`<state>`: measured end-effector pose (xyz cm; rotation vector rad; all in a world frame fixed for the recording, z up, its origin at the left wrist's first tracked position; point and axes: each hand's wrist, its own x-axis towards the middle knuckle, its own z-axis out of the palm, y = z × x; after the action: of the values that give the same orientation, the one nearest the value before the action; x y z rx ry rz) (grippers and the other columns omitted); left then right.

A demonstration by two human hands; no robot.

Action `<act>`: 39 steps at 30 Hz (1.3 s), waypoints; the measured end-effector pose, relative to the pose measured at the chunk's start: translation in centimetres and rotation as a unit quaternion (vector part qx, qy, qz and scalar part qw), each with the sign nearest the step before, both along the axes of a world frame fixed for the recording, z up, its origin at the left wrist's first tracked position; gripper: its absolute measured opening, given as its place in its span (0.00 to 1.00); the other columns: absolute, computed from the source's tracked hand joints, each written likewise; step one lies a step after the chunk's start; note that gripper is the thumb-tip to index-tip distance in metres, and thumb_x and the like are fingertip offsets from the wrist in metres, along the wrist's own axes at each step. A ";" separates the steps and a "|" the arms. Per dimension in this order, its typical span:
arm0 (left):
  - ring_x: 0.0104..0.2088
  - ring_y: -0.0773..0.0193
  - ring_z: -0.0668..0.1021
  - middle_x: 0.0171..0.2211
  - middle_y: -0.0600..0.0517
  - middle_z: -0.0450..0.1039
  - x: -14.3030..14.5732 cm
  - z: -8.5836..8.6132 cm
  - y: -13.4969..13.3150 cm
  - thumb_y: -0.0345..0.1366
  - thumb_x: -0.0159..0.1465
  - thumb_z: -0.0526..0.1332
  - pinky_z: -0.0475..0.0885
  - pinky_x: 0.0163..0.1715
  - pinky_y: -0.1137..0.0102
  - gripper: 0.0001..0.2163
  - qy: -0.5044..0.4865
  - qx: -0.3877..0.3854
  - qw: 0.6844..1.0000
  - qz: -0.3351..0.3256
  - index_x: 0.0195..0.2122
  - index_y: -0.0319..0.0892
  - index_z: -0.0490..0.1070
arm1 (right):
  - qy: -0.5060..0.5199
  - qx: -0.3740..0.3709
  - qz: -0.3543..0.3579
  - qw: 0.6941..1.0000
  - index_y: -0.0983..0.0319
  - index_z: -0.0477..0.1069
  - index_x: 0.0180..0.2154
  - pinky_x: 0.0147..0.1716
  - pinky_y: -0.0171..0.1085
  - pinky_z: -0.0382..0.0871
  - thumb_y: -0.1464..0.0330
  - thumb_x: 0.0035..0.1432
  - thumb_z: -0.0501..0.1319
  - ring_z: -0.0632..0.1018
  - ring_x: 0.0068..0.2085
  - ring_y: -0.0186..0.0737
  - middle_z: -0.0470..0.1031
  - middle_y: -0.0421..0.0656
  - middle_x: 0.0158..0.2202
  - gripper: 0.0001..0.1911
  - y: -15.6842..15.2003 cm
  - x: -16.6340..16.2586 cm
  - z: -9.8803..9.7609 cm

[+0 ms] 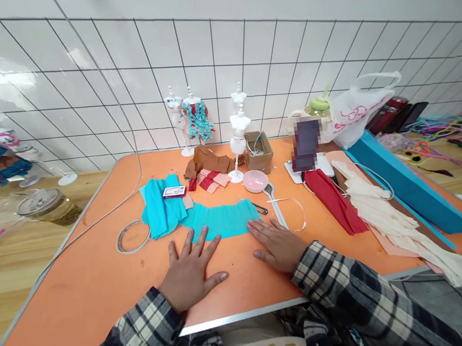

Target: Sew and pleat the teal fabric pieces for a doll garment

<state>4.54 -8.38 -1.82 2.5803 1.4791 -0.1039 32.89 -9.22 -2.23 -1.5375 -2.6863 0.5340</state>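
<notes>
A turquoise crepe-paper strip (224, 221) lies flat on the orange table, its left end meeting a folded turquoise bundle (161, 211). My left hand (191, 273) rests palm down with spread fingers, the fingertips at the strip's lower edge. My right hand (279, 244) also lies flat, its fingertips touching the strip's lower right corner. Just beyond that hand are a black-handled tool (261, 209), partly hidden, and a grey-white tool (276, 204) that looks like tweezers. A small red-and-white box (174, 192) sits on the bundle.
White mini mannequins (238, 137) stand at the back beside a cardboard box (259, 154). A pink bowl (255, 181) is in front. Left is a ring of tape or wire (133, 236). Red paper (333, 200), cream paper (374, 210) and a phone on a stand (307, 145) occupy the right.
</notes>
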 end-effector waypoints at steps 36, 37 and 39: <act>0.60 0.51 0.70 0.58 0.48 0.71 -4.4 2.0 2.9 0.47 0.68 0.53 0.65 0.60 0.54 0.20 -0.109 0.108 0.982 -0.112 0.58 0.48 0.70 | 0.117 0.210 -0.338 0.910 0.59 0.75 0.45 0.42 0.45 0.73 0.64 0.60 0.53 0.77 0.46 0.48 0.78 0.47 0.46 0.16 -3.6 16.8 5.9; 0.59 0.52 0.70 0.58 0.48 0.71 -4.0 1.8 2.9 0.46 0.68 0.53 0.65 0.60 0.54 0.19 -0.114 0.107 0.981 -0.118 0.57 0.48 0.70 | 0.100 0.198 -0.311 0.924 0.60 0.75 0.46 0.45 0.46 0.72 0.65 0.60 0.53 0.77 0.47 0.48 0.78 0.47 0.46 0.17 -3.0 16.3 5.8; 0.58 0.53 0.72 0.57 0.48 0.72 -3.2 1.4 3.0 0.44 0.68 0.53 0.65 0.59 0.55 0.18 -0.122 0.102 0.979 -0.127 0.56 0.48 0.71 | 0.065 0.178 -0.266 0.945 0.61 0.74 0.48 0.51 0.48 0.69 0.65 0.60 0.53 0.76 0.50 0.48 0.78 0.48 0.48 0.18 -1.4 14.1 5.1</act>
<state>1.30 -5.36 -0.43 2.8090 1.1225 0.3377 47.03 -10.58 2.91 -1.9100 -1.9929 0.1138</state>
